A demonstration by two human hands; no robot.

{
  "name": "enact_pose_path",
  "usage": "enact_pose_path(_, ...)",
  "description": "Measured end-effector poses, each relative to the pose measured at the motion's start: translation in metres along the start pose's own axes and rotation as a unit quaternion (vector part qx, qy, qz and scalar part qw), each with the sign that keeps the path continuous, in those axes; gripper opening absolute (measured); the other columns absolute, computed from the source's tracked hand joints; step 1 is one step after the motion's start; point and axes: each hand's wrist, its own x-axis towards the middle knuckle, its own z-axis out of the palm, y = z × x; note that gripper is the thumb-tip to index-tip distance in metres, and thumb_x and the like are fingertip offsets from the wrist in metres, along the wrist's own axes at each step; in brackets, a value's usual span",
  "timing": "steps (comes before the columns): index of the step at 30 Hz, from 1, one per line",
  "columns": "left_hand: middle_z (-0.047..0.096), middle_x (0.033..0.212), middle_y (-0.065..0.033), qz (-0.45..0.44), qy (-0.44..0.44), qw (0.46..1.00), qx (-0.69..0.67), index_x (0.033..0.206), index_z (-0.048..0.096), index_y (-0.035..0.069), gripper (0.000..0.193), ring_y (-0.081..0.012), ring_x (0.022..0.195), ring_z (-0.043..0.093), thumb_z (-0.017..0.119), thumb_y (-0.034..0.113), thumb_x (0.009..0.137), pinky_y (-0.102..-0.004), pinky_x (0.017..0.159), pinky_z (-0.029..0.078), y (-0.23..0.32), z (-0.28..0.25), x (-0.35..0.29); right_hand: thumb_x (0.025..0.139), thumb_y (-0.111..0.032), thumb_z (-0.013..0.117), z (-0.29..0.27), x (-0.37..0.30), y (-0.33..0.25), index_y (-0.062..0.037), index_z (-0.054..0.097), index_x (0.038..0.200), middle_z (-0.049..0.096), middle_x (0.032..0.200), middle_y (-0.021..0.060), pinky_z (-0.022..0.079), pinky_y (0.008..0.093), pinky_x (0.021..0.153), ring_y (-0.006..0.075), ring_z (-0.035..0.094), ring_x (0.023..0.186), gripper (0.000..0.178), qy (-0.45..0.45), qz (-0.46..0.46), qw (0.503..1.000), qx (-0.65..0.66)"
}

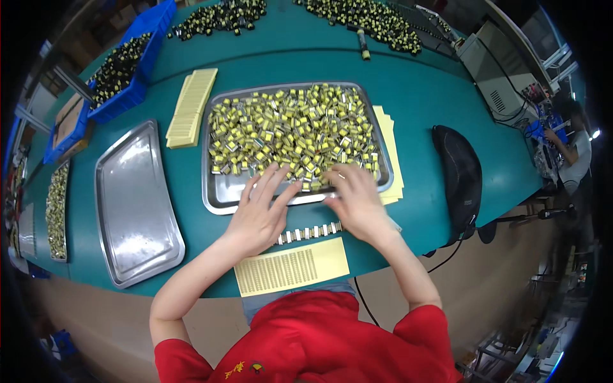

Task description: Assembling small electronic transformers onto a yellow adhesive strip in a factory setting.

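A metal tray (223,203) in front of me holds a heap of small block-shaped yellow-and-silver components (294,127), which look like little transformers. Over its near edge reaches my left hand (260,210), fingers spread and tips at the components along the front of the heap. To its right, my right hand (359,201) has its fingertips among the components too, thumb apart from the fingers; slight blur hides fine detail there. I see nothing held in either hand. Between my wrists lies a row of components (310,233), just beyond a yellow sheet (294,266) printed with columns of marks.
An empty metal tray (137,204) lies at left, near a stack of yellow sheets (191,108). More sheets (391,153) lie partly under the full tray. A black case (458,172) is at right. Blue bins (131,96) and heaps of black-and-yellow parts (220,17) occupy the far side.
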Motion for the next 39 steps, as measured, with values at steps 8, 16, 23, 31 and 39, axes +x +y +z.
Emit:
enact_pose_path(8,0.033,0.148,-0.0236,-0.017,0.035,0.999,-0.033,0.143,0.041,0.007,0.068,-0.0431,0.144,0.026,0.058,0.005,0.077,-0.0558,0.116,0.022,-0.005,0.019,-0.003,0.095,-0.039,0.057,0.042,0.006,-0.008,-0.0139,0.05,0.133,0.042,0.141,0.0127,0.022,0.0558,0.109,0.0355,0.034,0.135,0.046,-0.067,-0.069,0.995,-0.026)
enact_pose_path(16,0.036,0.146,-0.0219,0.003,0.042,0.999,0.013,0.138,0.046,0.008,0.061,-0.041,0.14,0.032,0.058,0.008,0.079,-0.0548,0.115,0.023,-0.002,0.017,0.0,0.101,-0.042,0.047,0.046,0.009,-0.009,-0.0147,0.049,0.138,0.045,0.144,0.0143,0.029,0.0547,0.108,0.0354,0.04,0.133,0.046,-0.057,-0.118,0.988,-0.084)
enact_pose_path(23,0.037,0.144,-0.0245,-0.038,0.086,0.996,0.0,0.14,0.038,0.005,0.059,-0.0451,0.134,0.035,0.057,0.001,0.084,-0.0564,0.11,0.027,-0.014,-0.005,-0.006,0.098,-0.045,0.051,0.038,0.028,-0.035,-0.0103,0.052,0.134,0.049,0.137,0.0158,0.031,0.0543,0.106,0.036,0.044,0.129,0.05,0.003,-0.109,0.994,-0.017)
enact_pose_path(31,0.037,0.143,-0.0241,-0.079,0.07,0.994,0.025,0.136,0.04,0.003,0.054,-0.0453,0.135,0.033,0.054,-0.002,0.084,-0.0572,0.11,0.026,-0.009,0.012,-0.022,0.094,-0.056,0.052,0.068,0.021,-0.044,-0.0097,0.048,0.136,0.042,0.142,0.0197,0.026,0.0587,0.11,0.0381,0.036,0.137,0.063,-0.076,-0.172,0.982,0.033)
enact_pose_path(39,0.038,0.144,-0.0204,-0.055,0.037,0.994,0.086,0.142,0.042,0.005,0.062,-0.041,0.137,0.032,0.059,0.006,0.082,-0.0552,0.111,0.024,-0.016,0.009,-0.019,0.092,-0.05,0.057,0.06,0.033,-0.052,-0.0082,0.046,0.137,0.044,0.142,0.0209,0.028,0.0557,0.111,0.0396,0.035,0.138,0.062,-0.157,-0.163,0.974,-0.008)
